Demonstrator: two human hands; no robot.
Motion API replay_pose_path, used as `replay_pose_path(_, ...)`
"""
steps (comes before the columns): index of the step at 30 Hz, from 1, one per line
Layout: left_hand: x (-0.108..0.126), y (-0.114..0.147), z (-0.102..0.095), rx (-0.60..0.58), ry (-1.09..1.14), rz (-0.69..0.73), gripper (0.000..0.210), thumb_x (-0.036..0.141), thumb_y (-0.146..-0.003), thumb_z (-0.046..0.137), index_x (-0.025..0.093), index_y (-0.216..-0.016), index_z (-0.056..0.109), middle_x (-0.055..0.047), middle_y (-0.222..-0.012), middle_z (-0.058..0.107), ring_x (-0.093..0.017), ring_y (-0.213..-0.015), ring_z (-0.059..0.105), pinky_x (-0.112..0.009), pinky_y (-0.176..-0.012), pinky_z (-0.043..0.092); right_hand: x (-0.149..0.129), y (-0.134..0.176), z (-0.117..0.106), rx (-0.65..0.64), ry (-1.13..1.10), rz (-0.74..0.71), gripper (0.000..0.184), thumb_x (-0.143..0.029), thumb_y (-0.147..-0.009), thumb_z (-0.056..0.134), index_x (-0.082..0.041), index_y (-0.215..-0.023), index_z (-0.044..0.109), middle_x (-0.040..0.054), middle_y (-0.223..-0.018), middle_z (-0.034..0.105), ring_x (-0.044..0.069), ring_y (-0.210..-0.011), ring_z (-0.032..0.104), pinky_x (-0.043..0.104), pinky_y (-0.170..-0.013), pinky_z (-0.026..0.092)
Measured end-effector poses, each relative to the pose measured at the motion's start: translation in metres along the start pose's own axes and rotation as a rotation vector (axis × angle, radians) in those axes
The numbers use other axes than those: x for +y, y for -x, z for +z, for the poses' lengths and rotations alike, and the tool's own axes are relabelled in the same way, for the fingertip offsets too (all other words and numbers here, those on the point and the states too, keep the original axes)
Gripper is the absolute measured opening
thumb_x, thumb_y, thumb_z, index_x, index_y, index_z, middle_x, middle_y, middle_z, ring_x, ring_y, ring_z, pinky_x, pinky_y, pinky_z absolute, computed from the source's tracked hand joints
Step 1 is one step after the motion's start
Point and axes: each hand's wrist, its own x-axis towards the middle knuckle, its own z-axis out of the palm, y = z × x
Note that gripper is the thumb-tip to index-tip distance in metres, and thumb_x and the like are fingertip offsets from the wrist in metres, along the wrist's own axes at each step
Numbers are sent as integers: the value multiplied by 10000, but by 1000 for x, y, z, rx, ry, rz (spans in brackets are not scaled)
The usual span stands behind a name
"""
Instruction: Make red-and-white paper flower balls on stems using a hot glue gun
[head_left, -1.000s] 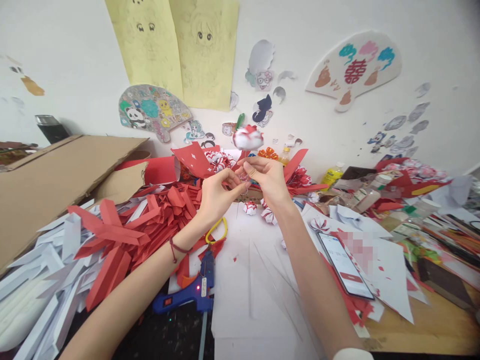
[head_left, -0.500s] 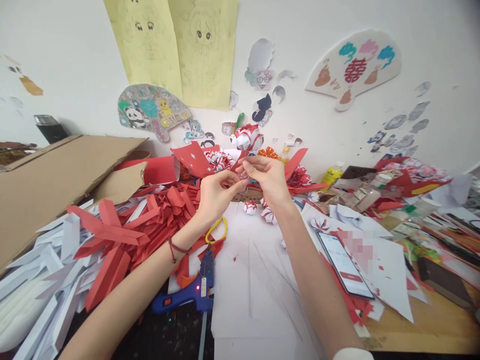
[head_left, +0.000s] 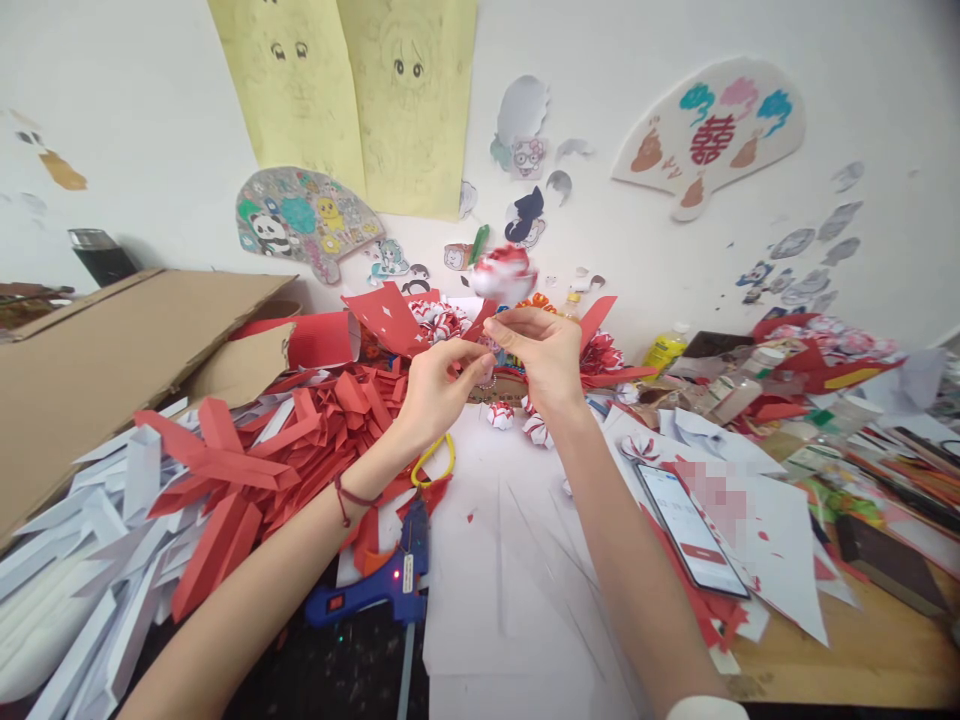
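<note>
A red-and-white paper flower (head_left: 504,275), blurred by motion, stands upright above my two hands. Just below its head, my right hand (head_left: 546,365) is closed in a pinch. Slightly lower, my left hand (head_left: 444,390) also pinches, its fingertips close to the right ones. The part of the flower between my fingers is thin and mostly hidden. Small red-and-white paper balls (head_left: 500,415) lie beyond the hands on white paper sheets (head_left: 517,560). Below my left wrist rests a blue glue gun (head_left: 405,580) with its red light on.
Folded red paper strips (head_left: 240,460) and white strips (head_left: 90,560) are heaped at the left, beside a cardboard sheet (head_left: 135,370). A phone (head_left: 694,530) lies at the right, near papers and a yellow bottle (head_left: 664,350). Yellow scissor-like handles (head_left: 435,462) show beside my left forearm.
The paper flower's head has shifted a little to the right and blurred. My right hand has moved slightly right and my left hand has edged right too; both remain pinched.
</note>
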Motion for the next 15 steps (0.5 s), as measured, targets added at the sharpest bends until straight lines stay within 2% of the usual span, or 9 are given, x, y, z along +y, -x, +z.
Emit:
replay_pose_path(5,2,-1,1,-37,7,55,284,420,-983,569,196,-882,711,-52,-915,743,-190,-849,665,-302,-824,498,-1,0,0,43,1,-16,362,-443,-572,939,-199,-739,730,23,-779,741,164,-709,672,304,-663,560)
replay_pose_path(10,1,0,3,-77,57,55,345,490,-992,528,202,-884,684,-57,-910,720,-187,-813,661,-277,-741,530,-4,1,0,41,17,-37,365,-446,-584,934,-201,-748,719,20,-798,729,158,-717,662,308,-687,559)
replay_pose_path(15,1,0,4,-86,74,56,334,474,-993,536,195,-875,677,-50,-874,706,-175,-798,657,-253,-709,525,-6,1,1,30,2,-35,350,-432,-577,942,-203,-730,726,14,-771,729,151,-689,654,296,-656,548)
